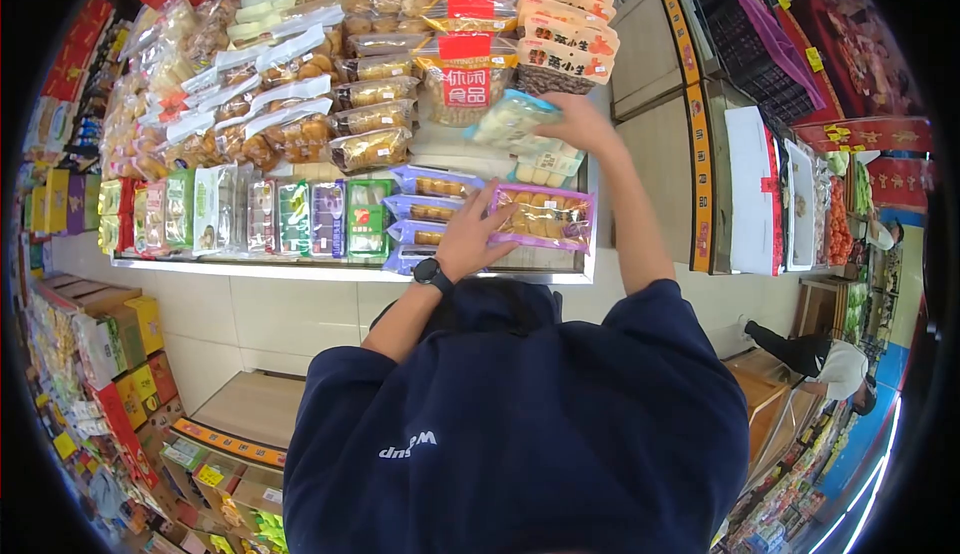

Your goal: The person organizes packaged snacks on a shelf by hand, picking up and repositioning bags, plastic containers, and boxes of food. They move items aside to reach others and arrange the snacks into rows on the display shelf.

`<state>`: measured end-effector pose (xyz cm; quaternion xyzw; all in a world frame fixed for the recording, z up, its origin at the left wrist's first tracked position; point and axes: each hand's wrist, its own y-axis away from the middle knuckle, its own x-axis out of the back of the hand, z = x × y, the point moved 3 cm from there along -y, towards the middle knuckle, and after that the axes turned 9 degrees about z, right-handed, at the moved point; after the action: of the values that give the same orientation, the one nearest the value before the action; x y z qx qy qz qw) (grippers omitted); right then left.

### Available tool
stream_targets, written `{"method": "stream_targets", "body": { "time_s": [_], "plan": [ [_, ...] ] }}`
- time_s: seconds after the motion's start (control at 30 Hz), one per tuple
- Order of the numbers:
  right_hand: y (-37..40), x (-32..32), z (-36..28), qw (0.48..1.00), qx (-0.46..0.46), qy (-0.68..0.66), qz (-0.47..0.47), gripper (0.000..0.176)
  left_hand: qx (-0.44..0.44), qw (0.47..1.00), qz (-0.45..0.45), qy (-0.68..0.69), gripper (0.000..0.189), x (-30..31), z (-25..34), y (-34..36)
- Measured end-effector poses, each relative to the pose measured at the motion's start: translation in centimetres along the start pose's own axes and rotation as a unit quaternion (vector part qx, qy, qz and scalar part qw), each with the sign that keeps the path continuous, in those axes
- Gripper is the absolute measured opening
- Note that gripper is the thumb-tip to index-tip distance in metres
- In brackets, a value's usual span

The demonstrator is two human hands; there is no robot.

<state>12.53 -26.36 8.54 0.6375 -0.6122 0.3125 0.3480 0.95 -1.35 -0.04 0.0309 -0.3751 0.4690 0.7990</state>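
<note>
My right hand (578,122) is closed on the edge of a clear packet with teal trim (515,120), pale pieces inside, held tilted over the display. Below it lies a similar pale packet (549,165). With fingers spread, my left hand (474,234) lies against the left end of a pink-purple packet of golden pastries (543,218); a dark watch (431,274) is on that wrist. Beside this hand, several purple-wrapped pastry packets (420,208) are stacked in a column, partly hidden by the hand.
Clear bags of baked snacks (290,134) fill the display's left. Nut bags (466,84) and peanut packets (562,59) stand at the back. A metal rim (350,273) borders the front. A person in a white top (843,369) is at the right.
</note>
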Motion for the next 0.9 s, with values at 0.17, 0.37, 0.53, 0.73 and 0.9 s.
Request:
{"method": "stream_targets", "body": {
  "time_s": [0.17, 0.37, 0.53, 0.73, 0.9],
  "plan": [
    [2.8, 2.0, 3.8, 0.993, 0.011, 0.117, -0.010, 0.060, 0.000, 1.000, 0.000, 0.001, 0.059, -0.1, 0.1, -0.2],
    [5.1, -4.4, 7.5, 0.971, -0.052, 0.210, -0.103, 0.056, 0.001, 1.000, -0.001, 0.007, 0.060, -0.2, -0.1, -0.1],
    [6.4, -5.5, 7.3, 0.979, -0.005, 0.201, -0.029, 0.053, -0.012, 1.000, -0.003, 0.003, 0.060, 0.0, 0.0, -0.1],
    [6.9, -5.4, 6.8, 0.966, -0.042, 0.245, -0.068, 0.050, -0.008, 1.000, -0.002, 0.000, 0.074, 0.0, 0.3, -0.3],
    [7.4, -6.2, 7.9, 0.972, -0.026, 0.222, -0.070, 0.051, 0.003, 1.000, 0.001, -0.012, 0.081, -0.4, 0.7, -0.1]
  ]
}}
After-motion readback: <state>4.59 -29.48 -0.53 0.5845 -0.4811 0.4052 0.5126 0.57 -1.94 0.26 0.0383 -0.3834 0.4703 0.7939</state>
